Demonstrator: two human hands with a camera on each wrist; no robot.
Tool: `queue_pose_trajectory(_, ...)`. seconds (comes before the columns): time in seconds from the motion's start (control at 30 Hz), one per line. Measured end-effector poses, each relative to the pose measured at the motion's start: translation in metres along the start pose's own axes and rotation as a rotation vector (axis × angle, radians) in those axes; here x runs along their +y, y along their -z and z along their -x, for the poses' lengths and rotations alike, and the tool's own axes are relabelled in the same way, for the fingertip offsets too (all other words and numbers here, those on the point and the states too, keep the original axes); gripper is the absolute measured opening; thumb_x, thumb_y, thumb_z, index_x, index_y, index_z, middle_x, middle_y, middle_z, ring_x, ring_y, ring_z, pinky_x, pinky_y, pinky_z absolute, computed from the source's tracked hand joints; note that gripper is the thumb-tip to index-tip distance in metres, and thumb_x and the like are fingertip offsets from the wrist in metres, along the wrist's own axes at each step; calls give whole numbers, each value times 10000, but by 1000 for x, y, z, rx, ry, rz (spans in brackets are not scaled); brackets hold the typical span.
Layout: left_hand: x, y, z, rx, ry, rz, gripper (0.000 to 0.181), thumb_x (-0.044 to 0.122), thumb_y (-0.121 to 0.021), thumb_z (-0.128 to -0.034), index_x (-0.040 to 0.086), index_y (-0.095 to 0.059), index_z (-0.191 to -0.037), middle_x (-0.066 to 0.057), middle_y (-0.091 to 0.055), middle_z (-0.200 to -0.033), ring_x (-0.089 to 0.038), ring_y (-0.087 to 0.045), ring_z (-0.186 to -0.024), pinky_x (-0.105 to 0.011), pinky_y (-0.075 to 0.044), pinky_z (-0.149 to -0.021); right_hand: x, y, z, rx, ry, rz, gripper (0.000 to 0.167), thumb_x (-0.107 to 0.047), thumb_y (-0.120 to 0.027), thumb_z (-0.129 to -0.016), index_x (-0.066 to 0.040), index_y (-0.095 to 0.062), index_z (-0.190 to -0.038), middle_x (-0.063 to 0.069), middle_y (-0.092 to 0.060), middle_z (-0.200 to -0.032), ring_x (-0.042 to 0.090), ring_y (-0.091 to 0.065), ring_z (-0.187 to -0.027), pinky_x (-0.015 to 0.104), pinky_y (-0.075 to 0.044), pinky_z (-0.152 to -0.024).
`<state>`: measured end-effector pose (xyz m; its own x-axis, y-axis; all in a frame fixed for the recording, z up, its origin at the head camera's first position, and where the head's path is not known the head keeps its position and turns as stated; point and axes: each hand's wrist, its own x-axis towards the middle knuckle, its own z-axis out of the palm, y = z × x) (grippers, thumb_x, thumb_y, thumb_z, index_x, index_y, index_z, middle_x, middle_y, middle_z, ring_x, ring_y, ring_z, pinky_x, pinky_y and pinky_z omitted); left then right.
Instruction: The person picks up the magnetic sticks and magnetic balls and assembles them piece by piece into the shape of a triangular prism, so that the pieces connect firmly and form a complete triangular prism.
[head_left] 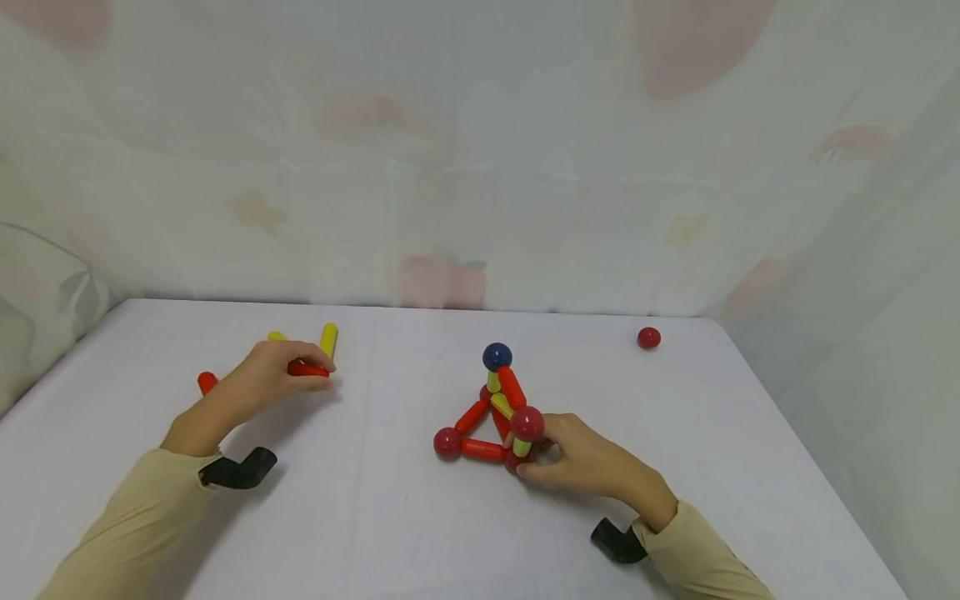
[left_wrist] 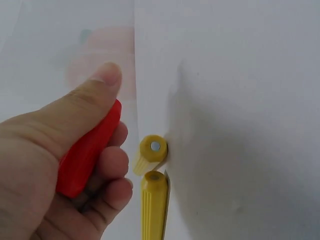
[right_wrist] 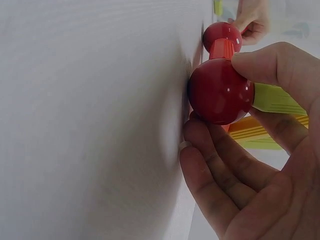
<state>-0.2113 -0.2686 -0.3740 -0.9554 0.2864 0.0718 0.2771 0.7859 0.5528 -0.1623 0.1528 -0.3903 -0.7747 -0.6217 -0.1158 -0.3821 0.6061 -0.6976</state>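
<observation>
My left hand (head_left: 258,379) grips a red magnetic rod (head_left: 308,369), with the thumb along one side and curled fingers on the other in the left wrist view. Just beyond it lie two yellow rods (head_left: 328,340). At mid-table stands a frame of magnetic rods and balls: a blue ball (head_left: 497,357) at the upper back, an upper red ball (head_left: 527,423) in front, and a left red ball (head_left: 447,443) at the base. With thumb and fingers, my right hand (head_left: 588,458) holds the lower right red ball (right_wrist: 221,91) of this frame, close to the tabletop.
Another red rod (head_left: 207,382) lies by the left wrist, partly hidden. A loose red ball (head_left: 648,337) sits near the back right edge of the white table (head_left: 405,533). Patterned cloth (head_left: 480,167) hangs behind the table.
</observation>
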Motion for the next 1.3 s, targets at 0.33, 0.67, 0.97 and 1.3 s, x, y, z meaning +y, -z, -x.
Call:
queue_pose_trajectory(0.33,17,-9,-1,16,-91,94,215,232,-839,-787,130,-734,-944,25,-716,-909,-22,-582,-821,-154,-485,-730,1,-1,0,2,26,2,214,-213,-736,-870,-175,-675,-1070,-101,-687,-962,67,-602,-866,240,-538,-803)
queue_pose_trajectory(0.67,37,-13,-4,-30,-111,72,232,96,-796,-819,122,-749,-1045,-48,-732,-994,-151,-600,-878,-192,-504,-725,0,-1,0,4,-25,11,207,-233,-743,-865,-190,-674,-1056,-119,-668,-953,92,-601,-874,235,-530,-789)
queue_pose_trajectory(0.97,54,-20,-2,-26,-146,103,212,139,-795,-833,149,-751,-1040,7,-742,-958,-135,-608,-817,-192,-516,-678,1,-1,1,0,-21,2,211,-228,-735,-874,-203,-675,-1075,-136,-670,-969,83,-610,-886,232,-529,-810)
queue_pose_trajectory(1.3,70,-28,-1,-76,-158,120,190,158,-806,-824,160,-706,-986,31,-687,-859,-143,-562,-742,-207,-497,-632,4,2,1,9,-3,17,201,-195,-715,-881,-201,-666,-1075,-128,-667,-967,77,-608,-882,232,-529,-807)
